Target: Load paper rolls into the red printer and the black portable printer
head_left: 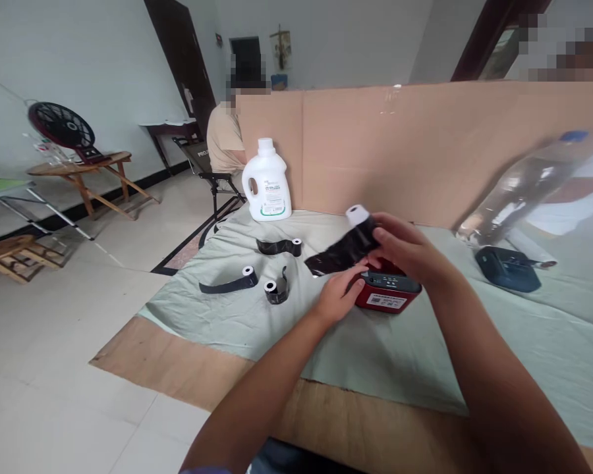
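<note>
Raised above the cloth, a white roll with a long black strip (343, 249) hangs from my right hand (400, 247), whose fingers are closed on it. My left hand (338, 293) rests against the left side of a red box-shaped device (385, 301) with a dark top edge and a white label; its fingers touch the device near its top. Left of my hands, on the cloth, lie a roll with a wavy black strip (279, 247), a roll with a straight dark strip (230, 283) and a roll with a curled strip (277, 293).
A white jug (267, 184) stands before a cardboard partition (346, 151). To the right are a large clear plastic bottle (518, 187) and a dark blue case (508, 268) on the green cloth (415, 362). A person (225, 135) sits behind the partition.
</note>
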The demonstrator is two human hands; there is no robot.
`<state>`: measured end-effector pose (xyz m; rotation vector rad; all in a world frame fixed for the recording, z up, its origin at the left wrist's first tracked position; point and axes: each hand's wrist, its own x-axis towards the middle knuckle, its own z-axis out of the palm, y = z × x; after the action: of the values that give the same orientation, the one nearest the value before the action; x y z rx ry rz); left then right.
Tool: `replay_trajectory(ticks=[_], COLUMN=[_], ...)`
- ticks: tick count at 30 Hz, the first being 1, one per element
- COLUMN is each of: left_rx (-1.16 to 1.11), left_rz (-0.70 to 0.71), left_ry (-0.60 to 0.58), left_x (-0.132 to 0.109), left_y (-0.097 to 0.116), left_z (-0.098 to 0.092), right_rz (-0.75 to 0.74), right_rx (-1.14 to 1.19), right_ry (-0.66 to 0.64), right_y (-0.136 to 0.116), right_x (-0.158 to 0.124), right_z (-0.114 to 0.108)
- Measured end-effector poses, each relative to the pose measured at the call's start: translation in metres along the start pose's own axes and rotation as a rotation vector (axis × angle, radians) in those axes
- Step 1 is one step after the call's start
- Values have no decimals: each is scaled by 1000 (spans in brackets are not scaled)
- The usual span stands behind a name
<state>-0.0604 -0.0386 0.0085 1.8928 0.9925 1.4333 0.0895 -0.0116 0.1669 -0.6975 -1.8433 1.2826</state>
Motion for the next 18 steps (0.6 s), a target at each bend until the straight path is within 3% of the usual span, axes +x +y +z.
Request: replay_trajectory(ticks=[4,7,12,18], left_rx=[0,-6,25,131], left_rz=[21,34,12,130], left_ry=[1,21,127,63], left_x=[-1,-1,8,20], left_y=[-2,0,14,16], left_z=[1,3,6,3], right_rz=[145,184,259,221], right_rx=[-126,-327,-420,-521], right_ry=[-38,-78,-218,-260], right_y=[-4,-1,8,10], right_x=[-26,-28,-18,-15], right_z=[-64,-84,-78,-64])
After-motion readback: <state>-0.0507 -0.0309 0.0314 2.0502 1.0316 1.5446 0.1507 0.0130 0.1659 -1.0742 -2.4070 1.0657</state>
